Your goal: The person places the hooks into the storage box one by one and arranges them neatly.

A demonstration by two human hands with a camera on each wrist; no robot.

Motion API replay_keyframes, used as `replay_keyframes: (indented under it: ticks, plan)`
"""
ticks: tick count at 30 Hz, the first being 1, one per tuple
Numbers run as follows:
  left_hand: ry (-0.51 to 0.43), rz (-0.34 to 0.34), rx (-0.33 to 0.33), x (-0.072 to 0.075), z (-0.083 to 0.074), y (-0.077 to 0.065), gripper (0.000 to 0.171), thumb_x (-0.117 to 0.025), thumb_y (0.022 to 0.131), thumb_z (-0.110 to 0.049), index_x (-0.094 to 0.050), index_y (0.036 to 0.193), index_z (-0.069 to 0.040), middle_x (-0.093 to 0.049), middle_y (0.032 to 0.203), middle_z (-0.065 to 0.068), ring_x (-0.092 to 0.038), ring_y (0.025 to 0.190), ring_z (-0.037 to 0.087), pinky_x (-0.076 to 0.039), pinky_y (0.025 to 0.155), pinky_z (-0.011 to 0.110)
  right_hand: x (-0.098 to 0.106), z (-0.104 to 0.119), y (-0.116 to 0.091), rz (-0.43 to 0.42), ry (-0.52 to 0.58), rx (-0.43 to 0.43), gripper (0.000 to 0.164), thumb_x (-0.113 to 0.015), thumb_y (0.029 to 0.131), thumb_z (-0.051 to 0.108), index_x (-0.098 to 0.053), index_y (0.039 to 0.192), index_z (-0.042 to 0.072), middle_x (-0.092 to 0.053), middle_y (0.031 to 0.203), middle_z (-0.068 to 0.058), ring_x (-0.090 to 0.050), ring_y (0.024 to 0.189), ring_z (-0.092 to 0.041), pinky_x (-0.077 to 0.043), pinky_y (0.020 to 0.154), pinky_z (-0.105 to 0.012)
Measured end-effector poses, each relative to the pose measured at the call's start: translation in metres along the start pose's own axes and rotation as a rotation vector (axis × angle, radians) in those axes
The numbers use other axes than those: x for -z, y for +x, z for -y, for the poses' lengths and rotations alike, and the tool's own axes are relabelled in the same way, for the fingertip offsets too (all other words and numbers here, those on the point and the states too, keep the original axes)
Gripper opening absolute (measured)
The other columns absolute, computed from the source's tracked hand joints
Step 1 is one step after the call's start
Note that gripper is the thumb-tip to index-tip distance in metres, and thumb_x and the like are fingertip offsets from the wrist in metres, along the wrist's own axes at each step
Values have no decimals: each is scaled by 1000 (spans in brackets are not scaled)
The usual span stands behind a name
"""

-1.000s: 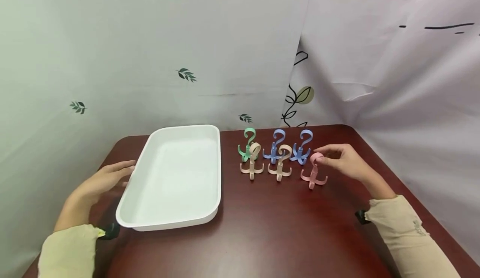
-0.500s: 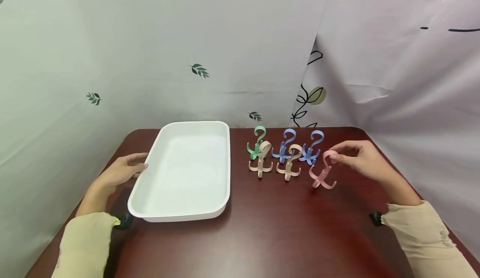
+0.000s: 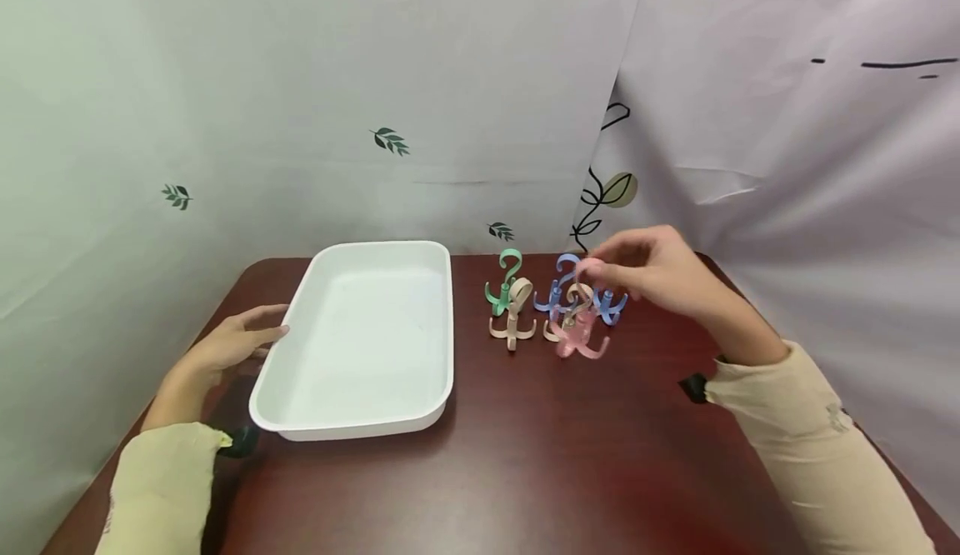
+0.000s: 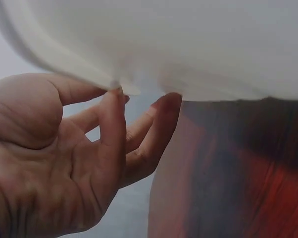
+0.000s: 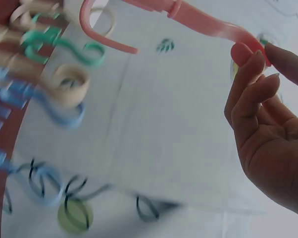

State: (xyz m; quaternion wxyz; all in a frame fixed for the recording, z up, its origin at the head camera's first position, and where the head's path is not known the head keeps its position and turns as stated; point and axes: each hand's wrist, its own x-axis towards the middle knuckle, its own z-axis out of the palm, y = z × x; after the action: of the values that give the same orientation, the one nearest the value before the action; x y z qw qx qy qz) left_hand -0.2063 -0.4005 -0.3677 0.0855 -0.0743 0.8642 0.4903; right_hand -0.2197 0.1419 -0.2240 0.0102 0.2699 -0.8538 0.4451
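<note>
Between thumb and fingertips, my right hand (image 3: 660,276) pinches the curved top of a pink four-prong hook hanger (image 3: 577,334), which hangs tilted in front of the other hangers. The right wrist view shows the same grip, with the pink hanger's stem (image 5: 198,17) pointing left. A large white tray (image 3: 360,338) lies at the left of the table. Its left side is touched by the fingertips of my left hand (image 3: 228,342); in the left wrist view, the bent fingers (image 4: 114,134) meet the tray just under its rim. The left fingers do not wrap round it.
Standing on the dark red table (image 3: 510,472) are a green hanger (image 3: 498,301), a beige one (image 3: 512,326) and two blue ones, at left (image 3: 555,297) and right (image 3: 609,307). A second beige hanger (image 3: 582,290) is partly hidden behind the pink one. White cloth (image 3: 315,163) hangs behind.
My right hand has lifted the pink hanger off the table and carried it leftward, in front of the right-hand beige hanger. The left hand stays at the tray. The head view has shifted slightly.
</note>
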Motion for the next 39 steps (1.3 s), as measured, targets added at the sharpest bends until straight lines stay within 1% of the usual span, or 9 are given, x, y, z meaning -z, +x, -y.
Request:
replay_keyframes:
  ticks: [3,6,13,17,21,24,26,33,39]
  plan:
    - [-34,7,2,0,1,2,74,-63,87,-36,-25,145,-9,-64,104,15,-66,83,26,-54,67,43,-13,20,19,29,29,19,20,-68,84,26,-71,95,9,-69,80,-13,-60,60,-16,-46,45,-29]
    - [-53,-2,15,-2,2,2,74,-63,87,-35,-25,145,-9,-64,103,14,-67,82,26,-54,67,43,-27,28,43,52,65,40,22,-69,84,27,-71,96,8,-69,81,-14,-59,59,-18,-45,44,-29]
    - [-99,-6,28,-7,4,3,74,-64,86,-36,-26,145,-11,-65,101,12,-67,82,26,-54,66,42,-69,18,98,98,122,162,21,-69,83,28,-72,92,10,-67,75,-13,-58,59,-22,-48,47,-32]
    - [-128,1,44,-9,5,-1,75,-65,86,-36,-26,145,-12,-66,99,10,-67,82,26,-54,65,41,-97,21,123,101,133,180,18,-70,82,27,-72,90,11,-66,74,-12,-59,61,-24,-51,52,-37]
    - [-141,-8,50,-14,3,-1,75,-65,85,-37,-27,145,-14,-64,102,12,-67,83,26,-54,67,41,-118,28,140,97,97,160,15,-69,82,22,-72,89,10,-68,77,-11,-63,64,-18,-53,60,-35]
    - [-134,-18,44,-19,0,1,74,-65,85,-37,-29,145,-14,-63,106,15,-67,83,26,-54,67,42,-131,29,151,91,42,140,13,-67,84,22,-71,90,11,-69,81,-8,-65,66,-14,-53,61,-29]
    - [-130,-19,37,-22,-2,5,73,-66,84,-37,-30,144,-15,-62,108,17,-67,83,26,-54,67,42,-140,28,158,85,17,131,13,-66,85,22,-71,90,11,-70,83,-9,-64,67,-13,-52,60,-28]
    - [-137,-10,30,-33,-9,10,72,-67,84,-36,-32,143,-15,-59,115,21,-67,85,28,-54,67,43,-170,19,179,65,17,114,15,-65,86,20,-71,91,7,-68,80,-6,-64,69,-16,-52,57,-25]
    - [-118,-7,16,-38,-14,13,67,-65,86,-34,-33,142,-16,-58,116,22,-66,85,28,-54,66,43,-190,17,195,90,18,83,16,-65,87,18,-70,93,4,-68,83,-7,-66,75,-22,-52,58,-24]
